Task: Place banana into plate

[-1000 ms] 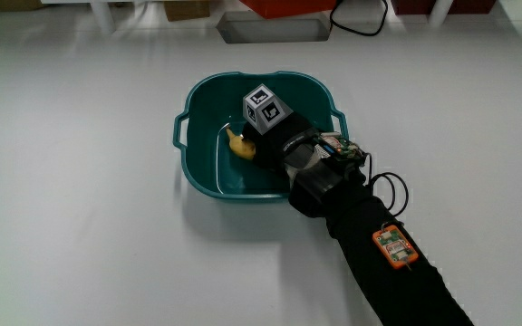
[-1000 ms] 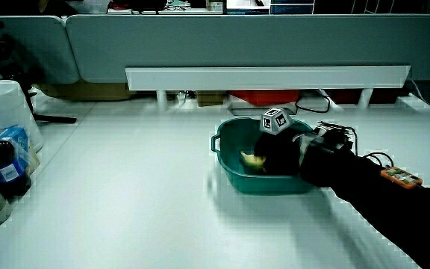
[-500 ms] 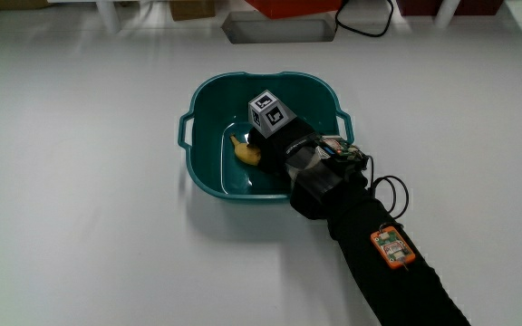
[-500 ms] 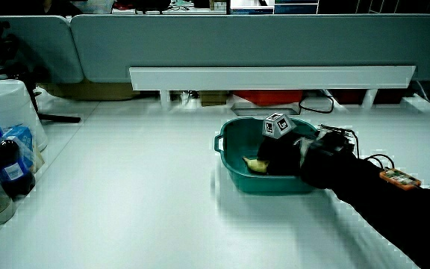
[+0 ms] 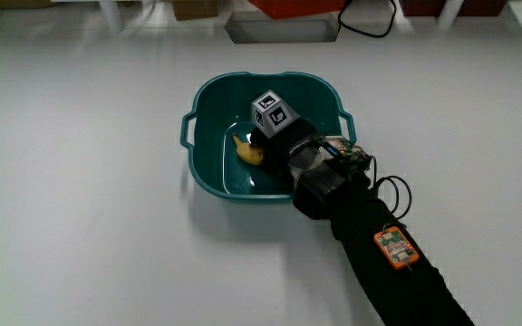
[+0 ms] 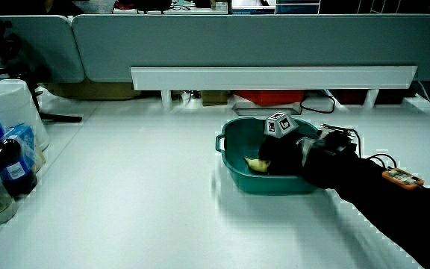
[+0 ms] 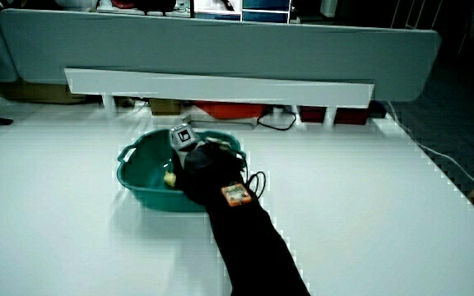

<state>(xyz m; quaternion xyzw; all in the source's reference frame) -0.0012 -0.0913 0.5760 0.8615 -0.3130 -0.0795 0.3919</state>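
Observation:
A teal basin (image 5: 208, 91) with two handles stands on the white table and serves as the plate. A small yellow banana (image 5: 247, 152) lies low inside it, on the basin's floor or just above it. The gloved hand (image 5: 275, 140), with the patterned cube on its back, reaches over the basin's rim nearest the person and is inside it. Its fingers curl on the banana's end. Both side views show the basin (image 6: 234, 127) (image 7: 134, 156), the hand (image 6: 278, 146) (image 7: 196, 156) and the banana (image 6: 254, 163) (image 7: 170, 176) peeking out beside the hand.
An orange device (image 5: 395, 248) is strapped to the forearm, with a thin cable beside it. A grey tray (image 5: 282, 27) lies near the partition. In a side view, a dark bottle (image 6: 6, 161) and a white bucket (image 6: 6, 112) stand at the table's edge.
The hand and the banana stay inside the basin with no clear move; only the picture shifts a little.

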